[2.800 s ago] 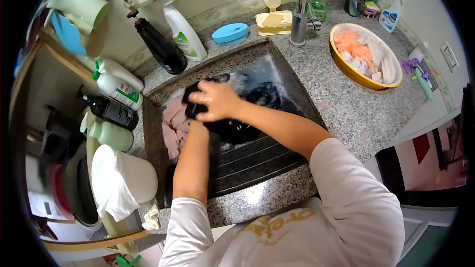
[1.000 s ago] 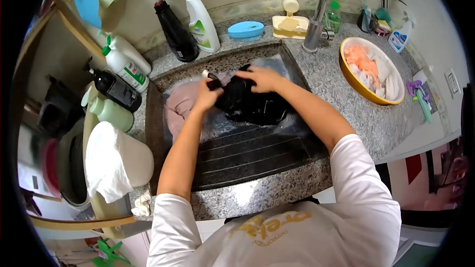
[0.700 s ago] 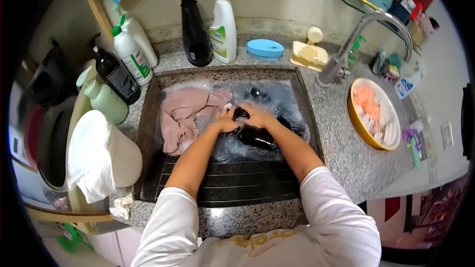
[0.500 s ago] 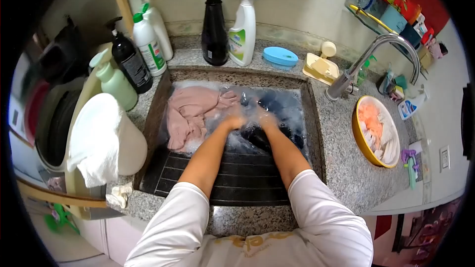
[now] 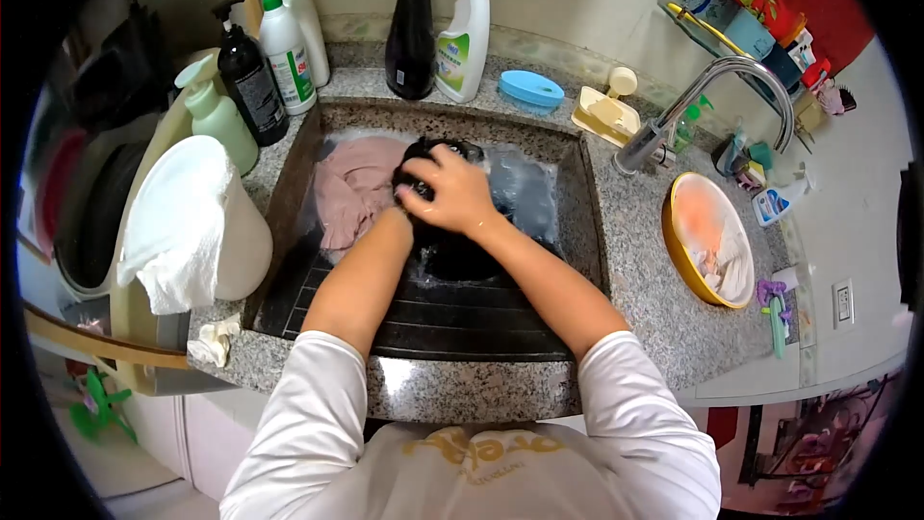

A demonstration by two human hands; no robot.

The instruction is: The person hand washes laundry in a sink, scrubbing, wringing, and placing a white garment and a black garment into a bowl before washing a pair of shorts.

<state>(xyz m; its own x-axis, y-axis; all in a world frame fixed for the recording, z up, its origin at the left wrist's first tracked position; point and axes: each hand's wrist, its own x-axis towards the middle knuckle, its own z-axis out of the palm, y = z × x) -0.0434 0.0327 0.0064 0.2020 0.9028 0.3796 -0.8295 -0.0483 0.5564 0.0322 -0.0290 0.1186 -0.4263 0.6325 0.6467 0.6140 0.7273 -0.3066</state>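
A black wet garment [image 5: 462,255] is bunched up in the sink, raised partly out of the soapy water. My right hand [image 5: 452,193] lies across the top of it, fingers curled round the cloth. Close beneath, my left hand [image 5: 402,221] is in the same black bundle; cloth and my right hand cover most of its fingers. A pink garment [image 5: 351,183] floats crumpled at the left of the sink, touching the bundle. Dark cloth under suds [image 5: 525,193] shows at the right. Nearest my forearms is the sink's black ribbed washboard slope [image 5: 433,323].
A white bucket [image 5: 245,246] with a white cloth [image 5: 173,265] over its rim stands left. Several bottles line the back, including a black pump bottle [image 5: 409,34]. A blue soap dish [image 5: 531,89], a faucet [image 5: 645,144] and a yellow basin [image 5: 681,260] holding clothes are right.
Both hands have come up from the water and moved left and together. The black garment is now gathered between them, beside the pink one. The view has shifted slightly.
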